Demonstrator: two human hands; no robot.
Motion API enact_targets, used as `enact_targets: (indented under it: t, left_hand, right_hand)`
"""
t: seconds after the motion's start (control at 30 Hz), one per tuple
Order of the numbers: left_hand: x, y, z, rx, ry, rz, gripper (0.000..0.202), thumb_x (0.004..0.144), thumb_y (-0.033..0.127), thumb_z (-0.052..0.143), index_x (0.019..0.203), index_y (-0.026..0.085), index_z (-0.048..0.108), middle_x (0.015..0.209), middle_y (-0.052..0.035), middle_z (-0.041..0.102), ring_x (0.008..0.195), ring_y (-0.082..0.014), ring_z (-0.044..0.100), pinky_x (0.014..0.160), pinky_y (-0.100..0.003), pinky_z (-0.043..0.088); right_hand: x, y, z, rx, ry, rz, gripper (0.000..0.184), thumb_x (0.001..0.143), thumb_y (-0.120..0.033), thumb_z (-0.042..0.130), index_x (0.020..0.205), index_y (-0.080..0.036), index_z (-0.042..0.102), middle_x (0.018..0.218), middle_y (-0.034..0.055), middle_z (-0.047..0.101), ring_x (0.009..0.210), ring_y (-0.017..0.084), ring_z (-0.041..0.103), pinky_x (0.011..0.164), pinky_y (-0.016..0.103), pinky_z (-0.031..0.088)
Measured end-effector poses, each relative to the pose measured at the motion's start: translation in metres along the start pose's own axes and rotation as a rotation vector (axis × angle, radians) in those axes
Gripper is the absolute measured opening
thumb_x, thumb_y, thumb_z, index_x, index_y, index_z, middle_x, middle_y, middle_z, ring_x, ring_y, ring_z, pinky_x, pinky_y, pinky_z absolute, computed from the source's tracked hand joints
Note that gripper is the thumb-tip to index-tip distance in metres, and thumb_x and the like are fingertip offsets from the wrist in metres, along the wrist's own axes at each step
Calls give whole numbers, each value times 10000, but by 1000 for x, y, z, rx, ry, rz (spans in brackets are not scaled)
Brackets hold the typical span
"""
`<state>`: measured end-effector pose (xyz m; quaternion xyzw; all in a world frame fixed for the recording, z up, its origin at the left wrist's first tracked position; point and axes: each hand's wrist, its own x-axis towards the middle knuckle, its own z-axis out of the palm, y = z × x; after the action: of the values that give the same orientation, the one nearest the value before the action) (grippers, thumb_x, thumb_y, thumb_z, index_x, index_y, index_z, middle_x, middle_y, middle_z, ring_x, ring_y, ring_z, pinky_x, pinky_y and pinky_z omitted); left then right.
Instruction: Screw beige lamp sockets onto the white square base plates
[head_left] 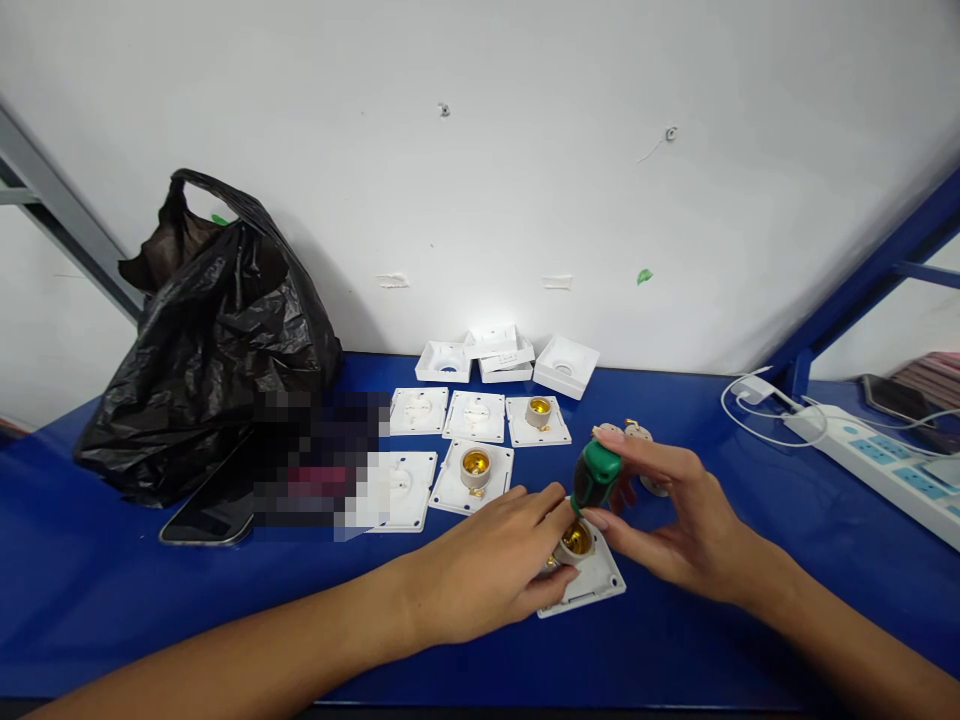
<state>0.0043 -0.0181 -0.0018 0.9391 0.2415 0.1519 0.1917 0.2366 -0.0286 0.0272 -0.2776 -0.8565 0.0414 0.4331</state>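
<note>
My left hand (pixel 491 565) rests on a white square lamp-holder plate (pixel 596 580) with a brass-lined socket (pixel 576 540), its fingers curled round the socket. My right hand (pixel 667 520) pinches a screwdriver with a green and black handle (pixel 595 476), held upright over that socket. Both hands are close together near the front middle of the blue table (pixel 750 620).
More white plates (pixel 477 470), some with brass sockets, lie in rows behind the hands, with white back boxes (pixel 566 365) by the wall. A black plastic bag (pixel 214 330) and a phone (pixel 214 510) sit at the left. A power strip (pixel 885 465) with cables lies at the right.
</note>
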Motion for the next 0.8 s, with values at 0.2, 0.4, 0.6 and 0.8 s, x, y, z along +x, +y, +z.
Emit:
enact_targets:
  t: [0.2, 0.4, 0.6, 0.8]
  left_hand:
    - [1, 2, -3, -2, -19, -15, 185, 1027, 252, 729, 1104, 200, 568, 1104, -69, 687, 970, -272, 676, 847, -378, 537]
    - [2, 3, -5, 3, -31, -25, 180, 1027, 255, 734, 1086, 196, 575, 1098, -76, 688, 980, -280, 679, 862, -384, 544]
    - [3, 3, -5, -28, -44, -21, 190, 1033, 234, 726, 1147, 169, 588, 1191, -108, 686, 1047, -288, 680, 923, -397, 557]
    - [2, 3, -6, -43, -47, -21, 204, 1029, 231, 731, 1159, 161, 591, 1202, -113, 684, 1070, -294, 685, 940, -402, 565]
  right_hand:
    - [0, 0, 0, -7, 0, -19, 659, 1036, -231, 666, 1629, -296, 387, 845, -15, 719, 609, 149, 673, 537, 290, 573]
    - [2, -3, -1, -12, -9, -29, 642, 1060, -259, 639, 1640, -301, 367, 838, -17, 725, 601, 150, 680, 535, 292, 576]
    - [3, -4, -2, -35, -40, -29, 608, 1091, -295, 595, 1646, -310, 346, 822, -29, 722, 598, 148, 680, 555, 291, 582]
    - [5, -5, -2, -41, -48, -25, 579, 1103, -319, 575, 1637, -309, 353, 786, -45, 699, 595, 144, 673, 560, 277, 572]
